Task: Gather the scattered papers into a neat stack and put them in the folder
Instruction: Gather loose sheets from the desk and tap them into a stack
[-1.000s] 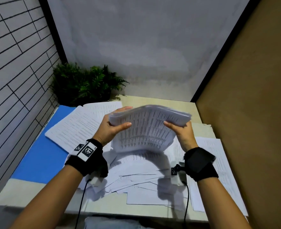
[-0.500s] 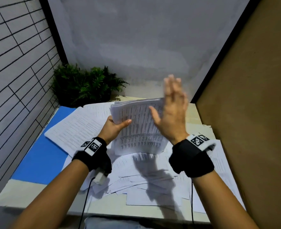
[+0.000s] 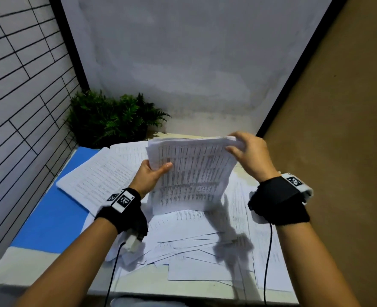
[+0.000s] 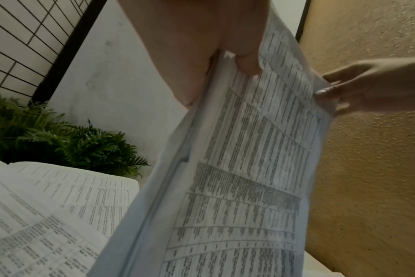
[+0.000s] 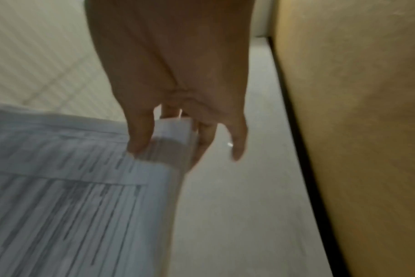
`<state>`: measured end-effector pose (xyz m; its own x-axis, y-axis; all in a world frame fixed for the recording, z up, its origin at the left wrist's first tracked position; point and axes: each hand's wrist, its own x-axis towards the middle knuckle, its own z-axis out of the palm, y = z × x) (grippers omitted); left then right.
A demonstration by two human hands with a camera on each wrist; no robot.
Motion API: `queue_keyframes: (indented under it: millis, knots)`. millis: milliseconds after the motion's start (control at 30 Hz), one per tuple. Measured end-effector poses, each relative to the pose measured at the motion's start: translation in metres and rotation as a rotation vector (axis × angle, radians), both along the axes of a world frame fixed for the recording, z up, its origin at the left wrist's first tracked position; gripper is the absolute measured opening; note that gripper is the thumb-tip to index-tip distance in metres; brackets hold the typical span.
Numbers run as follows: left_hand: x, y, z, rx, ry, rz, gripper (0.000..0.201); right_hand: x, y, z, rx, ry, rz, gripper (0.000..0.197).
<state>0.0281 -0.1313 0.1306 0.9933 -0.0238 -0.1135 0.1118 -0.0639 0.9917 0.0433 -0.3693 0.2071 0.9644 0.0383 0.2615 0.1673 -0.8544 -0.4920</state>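
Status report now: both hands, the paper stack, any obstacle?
Left hand grips paper stack at left edge. Right hand pinches its top right corner. Loose sheets on desk; blue folder partly covered by papers.

The sheaf of paper [image 3: 192, 173] looks matt and printed; the wristbands [image 3: 278, 200] seem soft black cloth; the side wall [image 3: 338, 129] is rough, grainy brown

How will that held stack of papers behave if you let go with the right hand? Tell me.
Probably floppy: the stack of papers already bows between the left hand and right hand. Its edges look uneven in the left wrist view, so sheets may well fan or slip out. It looks thick, so likely heavy for a one-handed pinch.
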Motion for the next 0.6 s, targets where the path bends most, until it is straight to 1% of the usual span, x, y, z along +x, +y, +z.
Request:
queue_keyframes:
  millis: [33, 67, 100, 133, 167, 200, 267, 300, 333, 367, 400, 500, 567, 600]
  knots:
    - [0.0, 0.001, 0.0, -0.003, -0.001, 0.0, 0.007, 0.003, -0.007, -0.004, 0.277, 0.037, -0.011, 0.026]
    - [0.0, 0.001, 0.0, -0.009, 0.0, -0.001, 0.006, 0.003, -0.009, -0.009, 0.529, 0.12, -0.001, 0.027]
    - [-0.001, 0.0, -0.001, -0.009, 0.007, -0.003, 0.007, 0.001, -0.009, -0.018, 0.723, 0.228, 0.027, 0.035]
    - [-0.002, -0.001, -0.002, -0.004, 0.011, -0.013, 0.008, -0.002, -0.006, -0.03, 0.802, 0.35, 0.039, 0.044]
    - [-0.003, -0.002, -0.004, 0.012, 0.021, -0.028, 0.009, -0.006, -0.001, -0.043, 0.795, 0.452, 0.04, 0.046]
    - [-0.004, -0.004, -0.005, 0.023, 0.028, -0.033, 0.014, -0.009, 0.005, -0.055, 0.772, 0.496, 0.026, 0.042]
    - [-0.006, -0.006, -0.001, 0.004, 0.017, -0.024, 0.024, -0.016, 0.015, -0.064, 0.797, 0.424, -0.035, 0.031]
    - [-0.006, -0.006, 0.002, -0.015, -0.008, -0.007, 0.022, -0.017, 0.017, -0.061, 0.852, 0.36, -0.057, 0.026]
    - [-0.005, -0.003, 0.004, -0.031, -0.037, 0.006, 0.018, -0.017, 0.016, -0.058, 0.903, 0.297, -0.051, 0.02]
    - [-0.006, -0.001, 0.008, -0.053, -0.064, 0.001, 0.018, -0.019, 0.015, -0.054, 0.936, 0.248, -0.025, 0.017]
    - [-0.007, 0.002, 0.011, -0.069, -0.1, 0.0, 0.023, -0.019, 0.012, -0.053, 0.947, 0.217, 0.009, 0.017]
    - [-0.013, 0.009, 0.019, -0.107, -0.202, 0.001, 0.026, -0.022, 0.01, -0.057, 0.924, 0.215, 0.078, 0.021]
    - [-0.013, 0.011, 0.024, -0.072, -0.282, 0.004, 0.046, -0.02, 0.009, -0.063, 0.921, 0.226, 0.065, 0.02]
    - [-0.012, 0.011, 0.026, -0.069, -0.314, 0.015, 0.048, -0.019, 0.01, -0.065, 0.934, 0.231, 0.053, 0.02]
